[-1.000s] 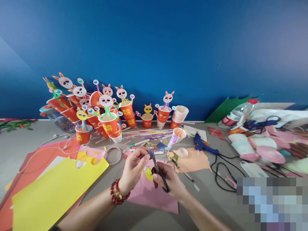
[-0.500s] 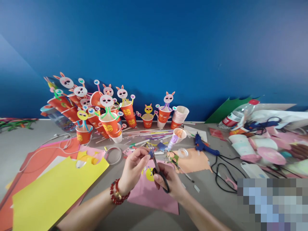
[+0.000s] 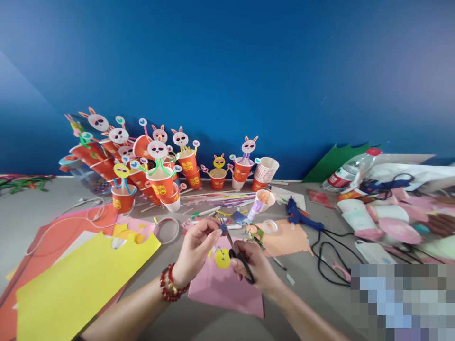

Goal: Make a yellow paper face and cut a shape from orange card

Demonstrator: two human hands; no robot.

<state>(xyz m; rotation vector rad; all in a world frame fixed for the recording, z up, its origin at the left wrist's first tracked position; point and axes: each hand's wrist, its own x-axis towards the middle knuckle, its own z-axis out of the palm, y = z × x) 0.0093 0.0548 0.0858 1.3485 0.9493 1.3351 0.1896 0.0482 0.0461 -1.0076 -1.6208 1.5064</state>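
My right hand (image 3: 254,263) grips a pair of scissors (image 3: 242,263) with black handles, its blades pointing up and away to the left. Between the thumb and fingers of my left hand (image 3: 201,241) is a small dark blue paper piece (image 3: 223,229), right at the scissor blades. Beaded red bracelets circle my left wrist. Below both hands lies a pink paper sheet (image 3: 227,293), with a round yellow paper face (image 3: 222,257) on it. Whether the blades are cutting into the blue piece is too small to tell.
Orange paper cups with rabbit faces (image 3: 159,182) stand along the blue wall, beside a cup stack (image 3: 265,170). Yellow paper (image 3: 81,289) lies left. A blue glue gun (image 3: 302,215) with black cord, a bottle (image 3: 350,170) and pink-white cups (image 3: 359,215) are right. Tape roll (image 3: 167,230) sits nearby.
My right hand with the scissors has shifted slightly right and down, showing more of the yellow face. My left hand has barely moved and still pinches the blue piece.
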